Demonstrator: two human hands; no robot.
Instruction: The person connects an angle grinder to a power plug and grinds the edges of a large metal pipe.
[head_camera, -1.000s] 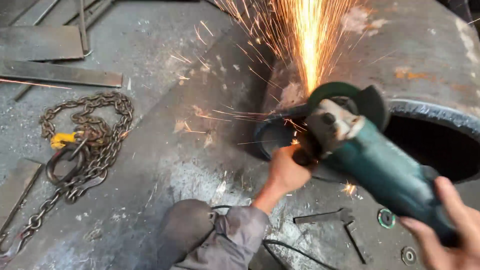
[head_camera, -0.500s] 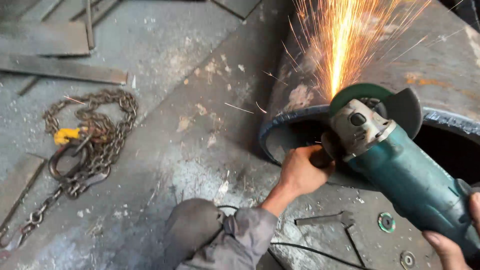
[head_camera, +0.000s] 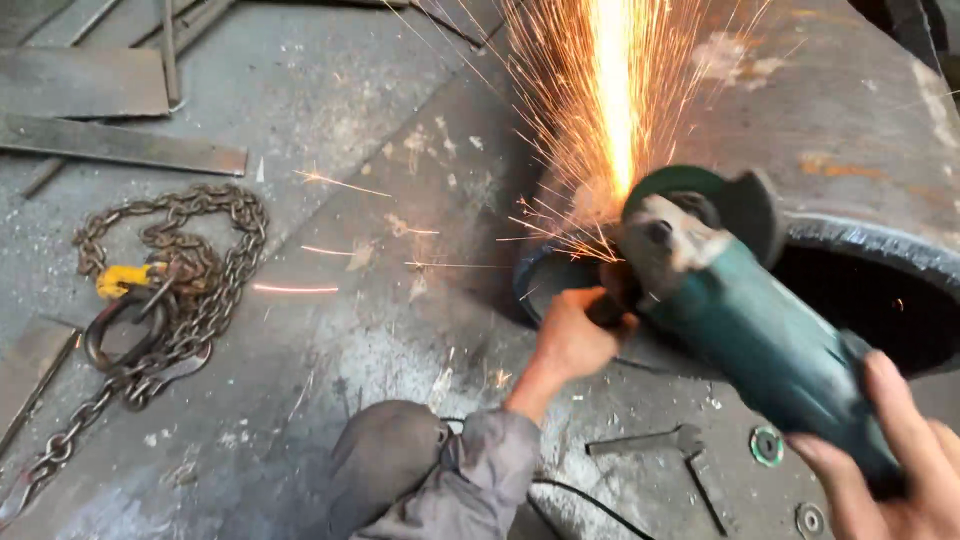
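My left hand (head_camera: 572, 335) grips the side handle, my right hand (head_camera: 893, 470) the green grinder (head_camera: 745, 320) body; its disc throws sparks at the steel ring (head_camera: 870, 250) edge, grinding apparently unfinished.

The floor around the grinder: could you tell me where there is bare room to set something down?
Bare floor lies between the chain and the left hand, though sparks cross it. A smaller patch lies above the chain, below the flat steel bar. It is crowded under the angle grinder, where the wrench and washers lie beside the right hand.
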